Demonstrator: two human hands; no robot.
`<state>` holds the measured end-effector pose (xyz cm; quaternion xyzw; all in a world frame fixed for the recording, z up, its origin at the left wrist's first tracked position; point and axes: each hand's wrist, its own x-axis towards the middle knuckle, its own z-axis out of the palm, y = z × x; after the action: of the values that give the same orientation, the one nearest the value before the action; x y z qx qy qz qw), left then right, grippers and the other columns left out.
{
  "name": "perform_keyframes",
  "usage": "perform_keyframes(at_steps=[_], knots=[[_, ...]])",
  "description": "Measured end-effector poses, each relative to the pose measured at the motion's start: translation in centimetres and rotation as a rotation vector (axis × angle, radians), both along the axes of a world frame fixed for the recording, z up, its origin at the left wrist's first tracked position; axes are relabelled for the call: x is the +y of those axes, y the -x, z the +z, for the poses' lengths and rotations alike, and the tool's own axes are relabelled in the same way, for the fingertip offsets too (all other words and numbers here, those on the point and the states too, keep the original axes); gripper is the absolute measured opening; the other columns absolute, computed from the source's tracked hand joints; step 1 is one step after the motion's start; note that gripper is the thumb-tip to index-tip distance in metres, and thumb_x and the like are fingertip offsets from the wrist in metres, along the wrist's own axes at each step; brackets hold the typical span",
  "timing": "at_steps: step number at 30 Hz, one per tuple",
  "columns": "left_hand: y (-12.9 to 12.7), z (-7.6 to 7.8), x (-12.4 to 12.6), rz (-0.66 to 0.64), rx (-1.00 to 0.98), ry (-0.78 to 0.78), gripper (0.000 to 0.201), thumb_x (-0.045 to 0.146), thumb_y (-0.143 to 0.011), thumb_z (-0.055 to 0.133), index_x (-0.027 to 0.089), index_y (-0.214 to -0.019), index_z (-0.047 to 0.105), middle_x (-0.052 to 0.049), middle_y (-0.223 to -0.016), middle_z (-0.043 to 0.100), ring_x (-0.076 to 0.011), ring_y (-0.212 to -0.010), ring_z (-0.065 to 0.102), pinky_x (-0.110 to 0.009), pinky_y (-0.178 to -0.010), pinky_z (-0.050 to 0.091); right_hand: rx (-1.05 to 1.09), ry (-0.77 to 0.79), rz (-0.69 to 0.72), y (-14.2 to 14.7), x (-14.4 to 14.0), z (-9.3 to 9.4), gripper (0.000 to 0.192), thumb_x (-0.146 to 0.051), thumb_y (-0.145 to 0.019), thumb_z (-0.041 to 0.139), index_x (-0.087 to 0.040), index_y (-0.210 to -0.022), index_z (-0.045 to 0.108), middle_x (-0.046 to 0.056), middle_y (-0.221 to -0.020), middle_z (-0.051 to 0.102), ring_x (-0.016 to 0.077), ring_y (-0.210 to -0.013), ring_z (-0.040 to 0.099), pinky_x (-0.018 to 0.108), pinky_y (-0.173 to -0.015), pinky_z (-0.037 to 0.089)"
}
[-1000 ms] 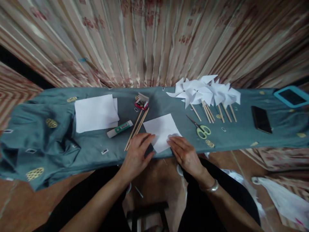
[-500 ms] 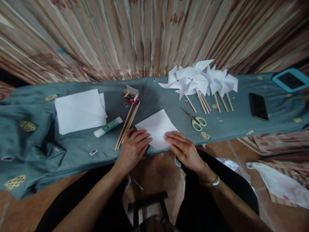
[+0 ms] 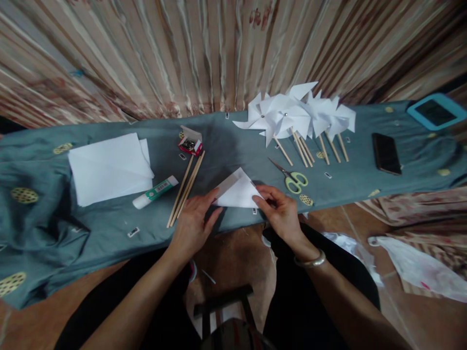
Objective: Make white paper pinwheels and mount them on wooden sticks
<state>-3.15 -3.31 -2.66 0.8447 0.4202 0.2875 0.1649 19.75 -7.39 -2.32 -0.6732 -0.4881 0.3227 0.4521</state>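
While the near edge of a folded sheet of white paper (image 3: 238, 194) was steadied from both ends, its tip was pointed away from the person, toward the curtain (image 3: 219, 58). A triangular outline was formed by the sheet, and its long axis, the folded near edge, was laid almost level from left to right, close to the near edge of the cloth-covered surface (image 3: 226, 141). A narrow shaded strip of the under layer was left exposed along the far left side.

The sheet's right corner was pinched between the thumb and bent fingers of the right hand (image 3: 279, 214). Its left corner was touched by the forefinger of the left hand (image 3: 193, 221), whose thumb was held apart from that finger, just below the edge.

Beside the left hand, wooden sticks (image 3: 189, 187) were laid slantwise, their far ends near an open red box (image 3: 198, 147) filled with small metal pieces. Farther left, a glue stick (image 3: 155, 192) was placed near a stack of white paper (image 3: 107, 167). Beyond the right hand, scissors (image 3: 288, 175) were set with blades directed away and leftward. Paper pinwheels (image 3: 292, 114) were heaped behind them, their handles turned toward the person, and a smartphone (image 3: 386, 153) was placed farther right.
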Motion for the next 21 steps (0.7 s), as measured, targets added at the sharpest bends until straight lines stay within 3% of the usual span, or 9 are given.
perform_keyframes(at_steps=[3,6,10,13,16,21], knots=[[0.2,0.0,0.4,0.013,0.022,-0.001,0.041,0.031,-0.097,0.052,0.019,-0.136,0.051,-0.009,-0.105,0.072,-0.0240,-0.097,0.067,-0.041,-0.086,0.055,0.003,-0.009,-0.024,-0.1,1.2,-0.5,0.028,-0.037,-0.081,0.070,-0.022,-0.105,0.071,0.003,-0.087,0.078,0.0186,-0.077,0.071,0.032,-0.075,0.056],[-0.2,0.5,0.2,0.012,0.049,-0.100,0.041,0.024,-0.096,0.053,0.018,-0.136,0.050,-0.014,-0.126,0.066,-0.0274,-0.114,0.062,-0.046,-0.096,0.052,-0.060,0.010,-0.041,-0.3,2.2,-0.8,0.031,-0.038,-0.082,0.068,-0.021,-0.107,0.071,0.004,-0.086,0.078,0.0190,-0.075,0.071,0.033,-0.073,0.054],[-1.4,0.7,-1.4,-0.132,0.139,-0.190,0.045,0.014,-0.095,0.049,0.019,-0.140,0.044,-0.014,-0.143,0.055,-0.0283,-0.137,0.047,-0.049,-0.109,0.044,-0.139,0.015,-0.092,-0.2,2.9,-0.7,0.032,-0.038,-0.081,0.067,-0.019,-0.107,0.071,0.005,-0.085,0.078,0.0199,-0.073,0.069,0.034,-0.074,0.053],[-2.2,-0.1,-2.7,-0.224,0.228,-0.159,0.051,0.021,-0.096,0.049,0.014,-0.145,0.037,-0.017,-0.150,0.048,-0.0305,-0.146,0.034,-0.053,-0.115,0.036,-0.168,0.011,-0.108,0.2,3.1,-0.5,0.031,-0.035,-0.081,0.066,-0.018,-0.106,0.071,0.006,-0.085,0.078,0.0205,-0.074,0.070,0.034,-0.076,0.054],[-2.5,-0.9,-3.2,-0.229,0.297,-0.085,0.061,0.027,-0.094,0.054,0.010,-0.149,0.033,-0.019,-0.155,0.040,-0.0344,-0.150,0.024,-0.057,-0.117,0.032,-0.204,0.002,-0.108,0.5,3.0,-0.4,0.029,-0.033,-0.081,0.065,-0.017,-0.105,0.072,0.006,-0.084,0.077,0.0214,-0.076,0.071,0.034,-0.076,0.055],[-2.4,-1.4,-3.1,-0.220,0.322,-0.059,0.069,0.031,-0.091,0.060,0.008,-0.149,0.031,-0.021,-0.157,0.037,-0.0373,-0.150,0.021,-0.059,-0.117,0.031,-0.396,-0.020,-0.059,0.6,2.8,-0.5,0.029,-0.033,-0.086,0.060,-0.020,-0.110,0.071,0.008,-0.094,0.077,0.0241,-0.084,0.071,0.038,-0.081,0.055]])
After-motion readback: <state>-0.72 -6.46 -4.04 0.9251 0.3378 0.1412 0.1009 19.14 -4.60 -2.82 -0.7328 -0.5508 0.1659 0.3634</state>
